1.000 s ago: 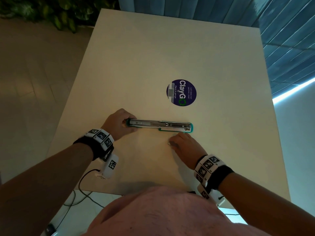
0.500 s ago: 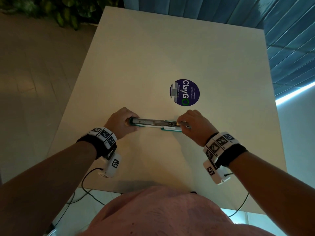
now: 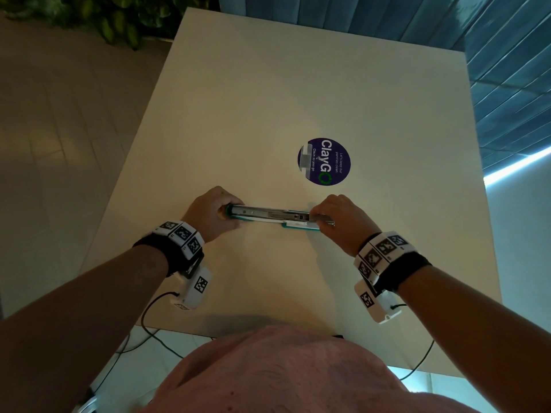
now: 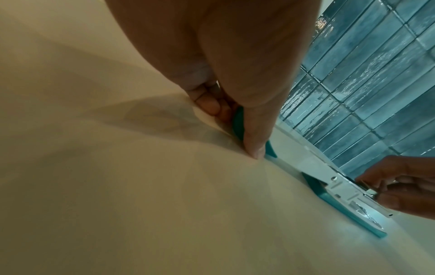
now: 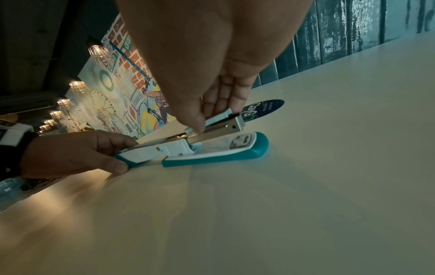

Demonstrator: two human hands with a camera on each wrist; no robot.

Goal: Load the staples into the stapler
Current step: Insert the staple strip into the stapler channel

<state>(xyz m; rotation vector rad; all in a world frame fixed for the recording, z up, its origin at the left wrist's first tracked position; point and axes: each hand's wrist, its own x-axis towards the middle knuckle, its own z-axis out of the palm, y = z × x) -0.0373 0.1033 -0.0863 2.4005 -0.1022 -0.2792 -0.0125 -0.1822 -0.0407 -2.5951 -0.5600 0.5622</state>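
pale table (image 3: 268, 99), teal-and-white stapler (image 5: 212, 156) lying open, metal magazine exposed

white table (image 3: 268, 99), round blue sticker (image 3: 324, 161) on it; teal tiled wall (image 3: 492, 55), plant (image 3: 113, 16), beige tiled floor (image 3: 53, 129), mural (image 5: 122, 89), dim light.

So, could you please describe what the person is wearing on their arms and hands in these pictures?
Both forearms are bare, with no sleeves or gloves. Each wrist carries a black wristband topped by a white band of square black-and-white coded markers. A small white camera box bearing another marker hangs under each wrist, with a thin black cable trailing off the table edge. The left hand and right hand wear nothing visible.
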